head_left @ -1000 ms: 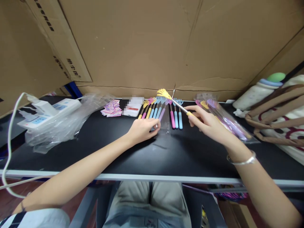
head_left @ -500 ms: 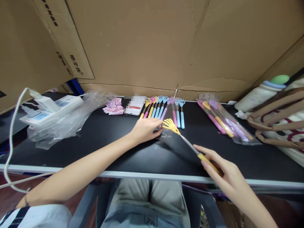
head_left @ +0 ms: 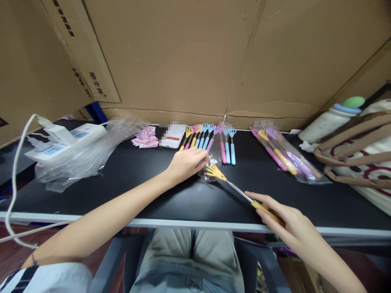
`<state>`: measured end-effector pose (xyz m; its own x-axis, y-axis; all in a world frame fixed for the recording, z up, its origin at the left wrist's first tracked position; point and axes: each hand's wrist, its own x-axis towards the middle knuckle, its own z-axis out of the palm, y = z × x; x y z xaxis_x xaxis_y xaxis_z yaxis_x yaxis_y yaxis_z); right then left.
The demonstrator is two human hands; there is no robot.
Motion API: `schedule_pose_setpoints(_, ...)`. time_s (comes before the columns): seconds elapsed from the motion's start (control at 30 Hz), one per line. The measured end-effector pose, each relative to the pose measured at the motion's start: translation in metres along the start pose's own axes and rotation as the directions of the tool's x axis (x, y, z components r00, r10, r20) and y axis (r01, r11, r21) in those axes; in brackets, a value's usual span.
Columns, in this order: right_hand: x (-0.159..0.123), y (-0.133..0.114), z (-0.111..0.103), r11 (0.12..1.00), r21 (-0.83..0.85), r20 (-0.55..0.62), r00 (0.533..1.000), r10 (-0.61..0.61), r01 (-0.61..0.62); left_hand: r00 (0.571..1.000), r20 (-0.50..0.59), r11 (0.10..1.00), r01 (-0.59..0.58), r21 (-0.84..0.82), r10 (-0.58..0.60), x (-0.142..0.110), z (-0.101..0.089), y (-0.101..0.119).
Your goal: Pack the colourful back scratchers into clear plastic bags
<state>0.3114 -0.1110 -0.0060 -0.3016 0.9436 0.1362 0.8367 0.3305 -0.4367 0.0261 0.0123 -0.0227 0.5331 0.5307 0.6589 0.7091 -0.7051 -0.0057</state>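
Observation:
My right hand (head_left: pixel 282 217) is closed round the handle of a yellow back scratcher (head_left: pixel 240 191), whose hand-shaped head points away to the left. My left hand (head_left: pixel 189 165) pinches a clear plastic bag (head_left: pixel 216 156) over the middle of the table. The scratcher's head overlaps the near end of this bag; whether it is inside or in front, I cannot tell. Just beyond my left hand lies a row of back scratchers (head_left: pixel 233 152) in blue, pink, yellow and purple, their heads toward the cardboard. My left hand and the bag partly cover the row.
Bagged back scratchers (head_left: pixel 288 156) lie to the right, near a bottle (head_left: pixel 324 122) and a cloth bag (head_left: pixel 366 162). Leftward are pink cards (head_left: pixel 146 137), a white device (head_left: pixel 173 136), loose plastic bags (head_left: pixel 82 158) and a power strip (head_left: pixel 82 134). Cardboard (head_left: pixel 183 57) walls the back.
The yellow back scratcher's head has come down and slightly left, onto the clear bag's near end. More of the bag shows beside my left hand, which stays nearly in place.

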Motion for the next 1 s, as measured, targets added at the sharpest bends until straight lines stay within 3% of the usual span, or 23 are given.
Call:
schedule_pose_setpoints(0.1, 0.0, 0.003, 0.0, 0.999, -0.005, 0.08, 0.996, 0.032, -0.032, 1.0, -0.017, 1.0, -0.002, 0.002, 0.002, 0.001, -0.002, 0.003)
schedule_pose_setpoints(0.2, -0.002, 0.005, 0.002, 0.999, -0.018, 0.082, 0.996, 0.047, -0.046, 1.0, -0.024, 1.0, 0.002, -0.013, -0.002, 0.002, -0.004, 0.007)
schedule_pose_setpoints(0.53, 0.002, -0.014, 0.01, 0.993, -0.118, -0.049, 0.999, -0.01, 0.004, 0.998, 0.021, 0.994, 0.06, -0.09, -0.059, 0.004, -0.005, 0.017)
schedule_pose_setpoints(0.73, 0.018, -0.016, 0.013, 0.973, -0.232, -0.087, 0.996, -0.034, 0.013, 0.998, -0.01, 0.995, 0.06, -0.075, -0.061, 0.003, -0.004, 0.021)
schedule_pose_setpoints(0.83, 0.032, -0.012, 0.01, 0.981, -0.186, -0.066, 0.996, -0.064, 0.051, 1.0, -0.013, 0.998, 0.006, -0.067, -0.006, 0.004, -0.008, 0.02)
schedule_pose_setpoints(1.0, 0.063, 0.008, -0.006, 0.984, 0.027, 0.051, 0.983, -0.179, 0.178, 0.993, -0.064, 0.994, -0.102, -0.036, 0.099, 0.01, -0.022, 0.008)
